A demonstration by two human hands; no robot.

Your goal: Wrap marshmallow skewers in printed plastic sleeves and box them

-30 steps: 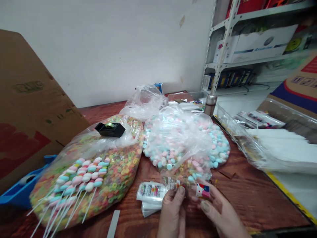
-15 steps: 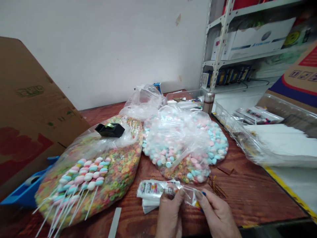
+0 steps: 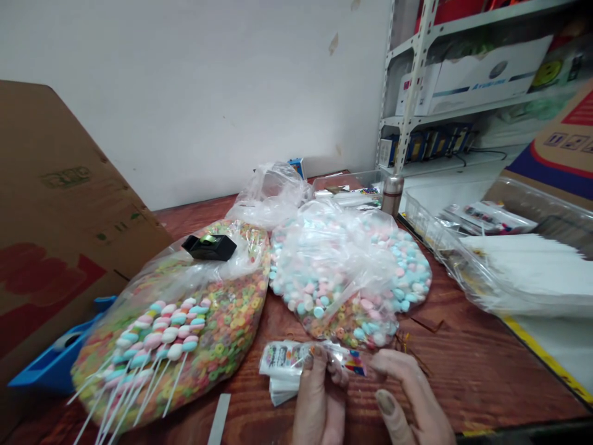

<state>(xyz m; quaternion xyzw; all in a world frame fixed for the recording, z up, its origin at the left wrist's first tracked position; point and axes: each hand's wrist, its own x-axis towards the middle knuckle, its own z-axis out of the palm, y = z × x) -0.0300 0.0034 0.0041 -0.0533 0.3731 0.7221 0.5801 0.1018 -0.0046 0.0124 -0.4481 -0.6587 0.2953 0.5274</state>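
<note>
Between the thumb and fingers of my left hand, a small clear printed plastic bag is pinched; its coloured end points right. My right hand is just right of that end, thumb and fingers apart, with nothing seen in it. A stack of similar printed bags lies on the table beside my left hand, partly covered by it. Gold twist ties lie behind my right hand. Farther left, marshmallow skewers on white sticks rest on a large bag of ring-shaped candy.
A large bag of pastel marshmallows sits ahead. On the candy bag stands a black tape dispenser; a blue dispenser is at left by a cardboard box. A clear tray with white sticks is right. A metal strip lies in front.
My right hand has let go of the plastic bag and opened, moving slightly right. The bag's coloured end now shows, held by my left hand alone. The view has shifted slightly.
</note>
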